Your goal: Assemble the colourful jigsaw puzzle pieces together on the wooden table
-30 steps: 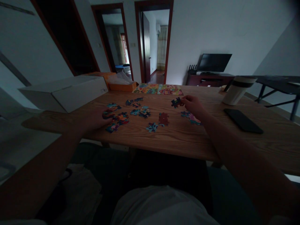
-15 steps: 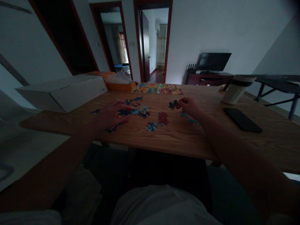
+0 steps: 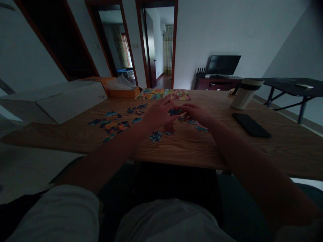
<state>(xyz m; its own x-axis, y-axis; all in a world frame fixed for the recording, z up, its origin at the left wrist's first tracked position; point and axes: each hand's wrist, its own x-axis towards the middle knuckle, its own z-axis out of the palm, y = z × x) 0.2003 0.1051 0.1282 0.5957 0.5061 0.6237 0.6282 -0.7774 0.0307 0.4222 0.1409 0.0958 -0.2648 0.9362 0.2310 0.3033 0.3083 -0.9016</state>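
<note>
Dark puzzle piece (image 3: 173,111): between the two hands over the middle of the table, partly hidden from me by fingers.
Right hand (image 3: 196,113): I have its fingers bent and pinched on the dark puzzle piece, at the end toward the right.
Left hand (image 3: 158,114): reaching in from the other side, thumb and fingers about the same piece; I cannot tell whether they grip it or only meet it.
Reddish piece (image 3: 169,128): flat on the wood below the left hand, which partly covers it in my view.
Blue-patterned pieces (image 3: 155,136): just beside the reddish piece, toward the near edge of the table.
Pink-and-teal pieces (image 3: 199,126): on the table below the right hand, partly screened by it.
Left cluster (image 3: 114,126): many coloured pieces, loosely spread; a smaller dark group (image 3: 136,109) lies beyond it.
Picture sheet (image 3: 151,94): brightly printed, flat along the far edge, beyond the hands.
Orange box (image 3: 123,93): at the far left, clear plastic inside, next to a long white box (image 3: 73,106).
Phone (image 3: 251,125): dark, face unreadable to me, to the right of the right forearm.
Tumbler (image 3: 243,97): pale with a dark band, upright beyond the phone.
Table (image 3: 186,151): wood-grained, bearing all of the above.
</note>
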